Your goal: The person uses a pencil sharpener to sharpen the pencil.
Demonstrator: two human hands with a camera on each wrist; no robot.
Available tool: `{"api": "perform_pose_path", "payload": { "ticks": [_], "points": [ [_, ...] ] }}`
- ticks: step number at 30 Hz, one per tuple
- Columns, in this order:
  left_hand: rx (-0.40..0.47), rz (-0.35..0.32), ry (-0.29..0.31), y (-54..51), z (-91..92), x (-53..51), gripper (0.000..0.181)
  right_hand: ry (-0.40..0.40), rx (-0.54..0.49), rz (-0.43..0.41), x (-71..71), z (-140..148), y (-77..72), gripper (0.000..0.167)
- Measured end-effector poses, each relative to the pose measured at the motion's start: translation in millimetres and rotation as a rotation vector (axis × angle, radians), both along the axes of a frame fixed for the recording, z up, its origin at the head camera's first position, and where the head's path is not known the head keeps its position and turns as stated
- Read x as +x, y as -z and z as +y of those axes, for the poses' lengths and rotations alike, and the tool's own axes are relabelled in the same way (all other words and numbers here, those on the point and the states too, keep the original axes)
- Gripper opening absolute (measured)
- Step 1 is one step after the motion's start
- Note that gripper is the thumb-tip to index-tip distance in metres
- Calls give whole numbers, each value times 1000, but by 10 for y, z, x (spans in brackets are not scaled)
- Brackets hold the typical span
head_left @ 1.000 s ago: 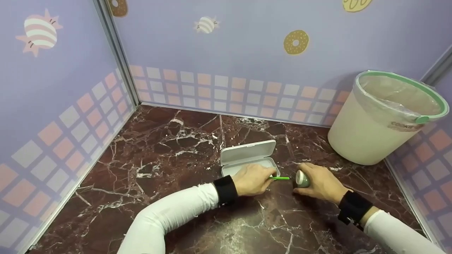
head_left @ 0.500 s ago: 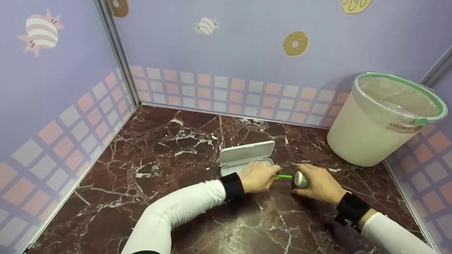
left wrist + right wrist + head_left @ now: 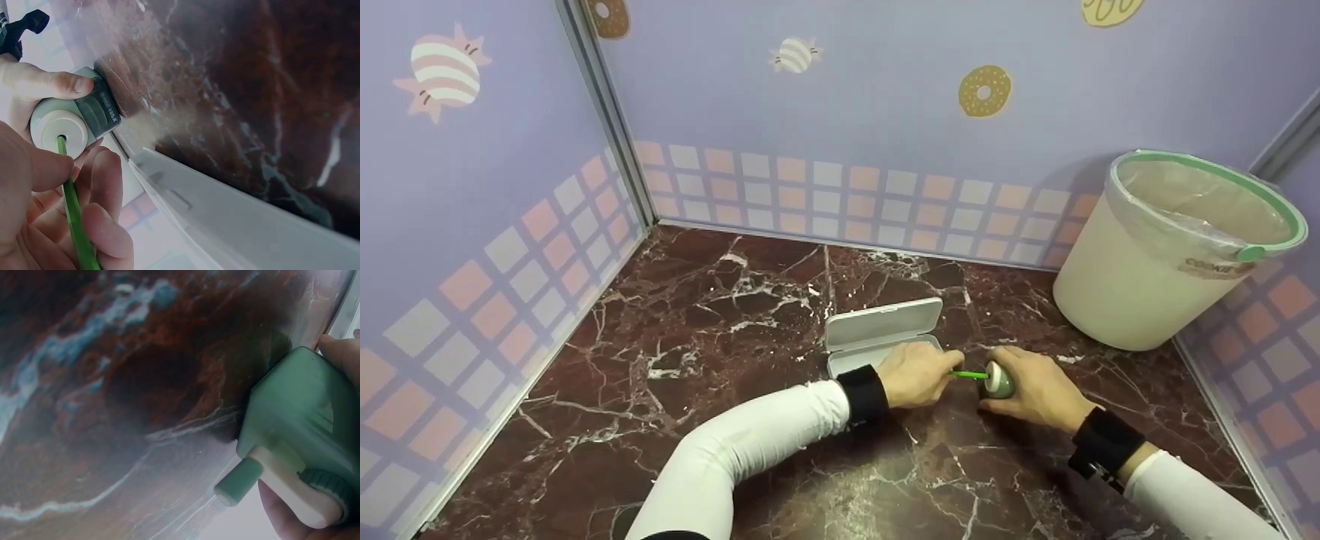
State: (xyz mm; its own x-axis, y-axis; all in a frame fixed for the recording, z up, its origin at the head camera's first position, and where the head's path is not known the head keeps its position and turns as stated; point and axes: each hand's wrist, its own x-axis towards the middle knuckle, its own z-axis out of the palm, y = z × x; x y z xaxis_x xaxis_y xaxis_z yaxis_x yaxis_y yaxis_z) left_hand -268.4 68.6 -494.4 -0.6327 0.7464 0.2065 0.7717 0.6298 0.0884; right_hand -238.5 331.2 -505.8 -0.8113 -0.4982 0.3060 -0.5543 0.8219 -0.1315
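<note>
A green pencil (image 3: 79, 225) is pinched between the thumb and fingers of my left hand (image 3: 916, 373). Its tip sits in the hole of the round cream front of a green pencil sharpener (image 3: 59, 135). My right hand (image 3: 1039, 390) grips that sharpener from its sides and holds it on the tabletop. In the right wrist view, the sharpener's crank handle (image 3: 287, 486) points away from the pencil side, and no finger is on it. Behind my left hand lies a white pencil case (image 3: 885, 322) with its lid raised; my hand hides part of its tray.
A cream bin (image 3: 1140, 277) with a green rim and a clear liner stands at the back right. Dark red marble tabletop (image 3: 720, 330) surrounds the hands, with small white specks near the case. Patterned purple walls (image 3: 885, 112) bound the back and sides.
My left hand has moved right, bringing the green pencil from just short of the sharpener into its hole. My right hand and the sharpener have stayed nearly in place.
</note>
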Motion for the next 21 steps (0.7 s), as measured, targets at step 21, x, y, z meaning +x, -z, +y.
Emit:
{"api": "perform_pose_path", "payload": {
  "ticks": [21],
  "points": [
    [-7, 21, -10, -16, 149, -116, 5, 21, -9, -7, -4, -29, -17, 62]
  ]
}}
